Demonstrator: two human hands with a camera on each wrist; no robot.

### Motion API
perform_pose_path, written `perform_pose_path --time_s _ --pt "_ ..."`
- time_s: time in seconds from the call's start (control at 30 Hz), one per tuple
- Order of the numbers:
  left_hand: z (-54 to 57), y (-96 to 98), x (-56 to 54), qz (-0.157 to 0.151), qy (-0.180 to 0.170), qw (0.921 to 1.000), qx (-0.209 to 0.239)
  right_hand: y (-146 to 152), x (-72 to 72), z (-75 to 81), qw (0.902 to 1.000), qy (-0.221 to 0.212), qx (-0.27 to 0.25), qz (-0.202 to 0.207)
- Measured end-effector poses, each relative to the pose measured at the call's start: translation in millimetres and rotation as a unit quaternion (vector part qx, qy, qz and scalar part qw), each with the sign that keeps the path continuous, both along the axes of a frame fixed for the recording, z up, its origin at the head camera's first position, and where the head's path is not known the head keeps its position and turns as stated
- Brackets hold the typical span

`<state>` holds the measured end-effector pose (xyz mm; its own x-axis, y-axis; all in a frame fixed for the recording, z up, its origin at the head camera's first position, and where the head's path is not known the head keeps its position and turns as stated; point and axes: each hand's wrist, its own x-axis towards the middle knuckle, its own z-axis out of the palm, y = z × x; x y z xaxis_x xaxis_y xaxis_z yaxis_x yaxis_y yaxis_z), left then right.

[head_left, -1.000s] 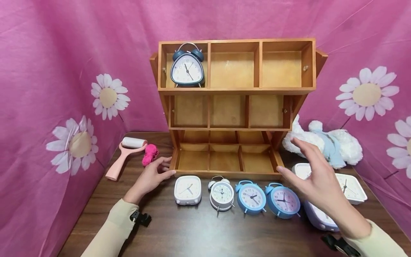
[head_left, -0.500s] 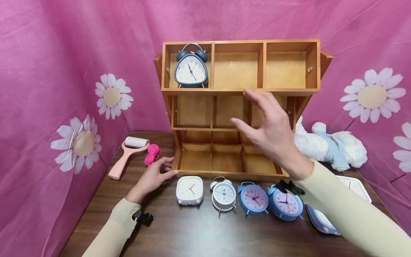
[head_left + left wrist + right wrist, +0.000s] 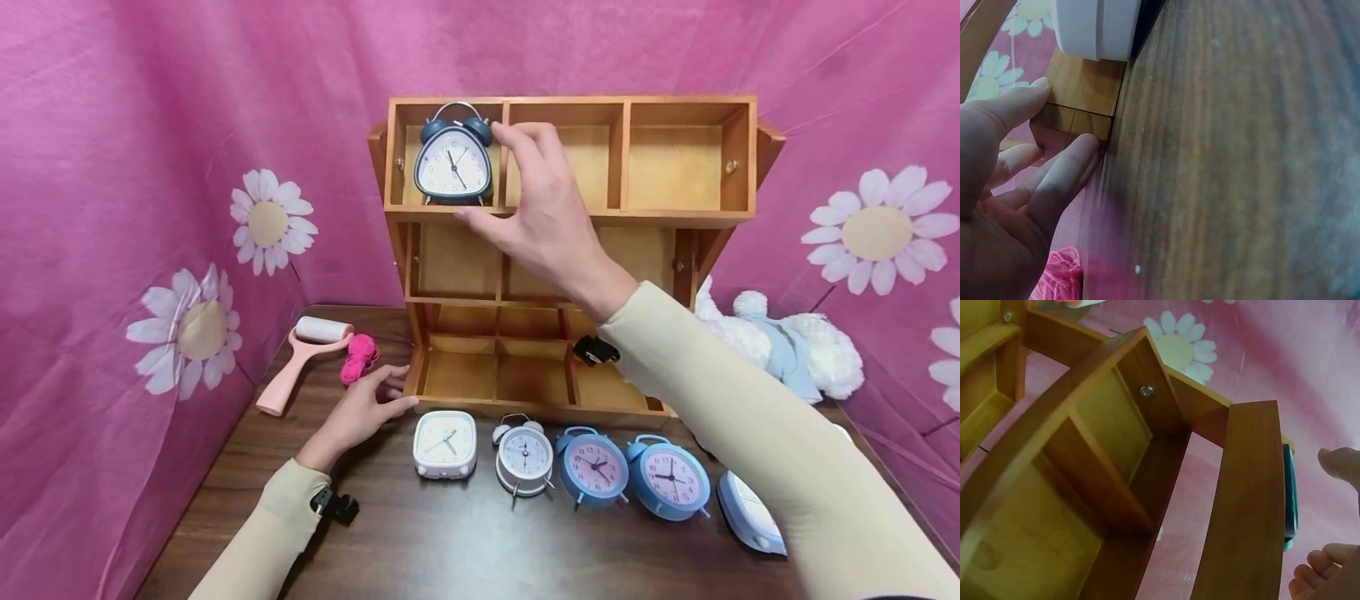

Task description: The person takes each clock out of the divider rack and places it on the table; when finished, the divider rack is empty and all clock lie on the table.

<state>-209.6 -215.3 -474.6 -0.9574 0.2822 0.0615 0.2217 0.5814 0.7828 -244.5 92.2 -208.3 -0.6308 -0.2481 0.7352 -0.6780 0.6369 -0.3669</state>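
A dark teal alarm clock (image 3: 453,167) with twin bells stands in the top left compartment of the tiered wooden shelf (image 3: 570,213). My right hand (image 3: 543,192) is at the clock's right, thumb and fingers spread apart. In the right wrist view only a teal edge of the clock (image 3: 1290,494) shows beyond the top tier, and a gap separates it from the fingers (image 3: 1316,569). My left hand (image 3: 363,412) holds the shelf's lower left front corner (image 3: 1072,119), thumb on one face and fingers round the other. A white square clock (image 3: 445,444) lies close by it.
Along the front stand a white twin-bell clock (image 3: 524,457) and two blue alarm clocks (image 3: 594,467). A lavender-blue clock (image 3: 750,512) is partly under my right sleeve. A pink lint roller (image 3: 300,358) and pink yarn (image 3: 360,358) lie left, a white plush toy (image 3: 802,350) right.
My right hand has moved up and left, from above the clocks at the right to beside the teal clock on the top tier. The left hand stays at the shelf corner.
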Motion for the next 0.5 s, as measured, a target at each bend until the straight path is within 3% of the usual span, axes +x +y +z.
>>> perform_pose_path --time_s 0.17,0.33,0.5 --pt "-1.5 0.2 -0.2 -0.006 0.011 0.9999 0.010 -16.4 -11.6 6.9 0.9997 -0.002 0.025 -0.007" --pt "-2.9 -0.5 -0.8 -0.006 0.026 0.9996 0.006 -26.7 -22.2 8.9 0.9982 0.007 0.038 -0.045" --pt "-0.6 -0.5 -0.8 -0.001 0.003 1.0000 -0.001 -32.0 -29.6 7.1 0.9953 0.014 0.061 -0.074"
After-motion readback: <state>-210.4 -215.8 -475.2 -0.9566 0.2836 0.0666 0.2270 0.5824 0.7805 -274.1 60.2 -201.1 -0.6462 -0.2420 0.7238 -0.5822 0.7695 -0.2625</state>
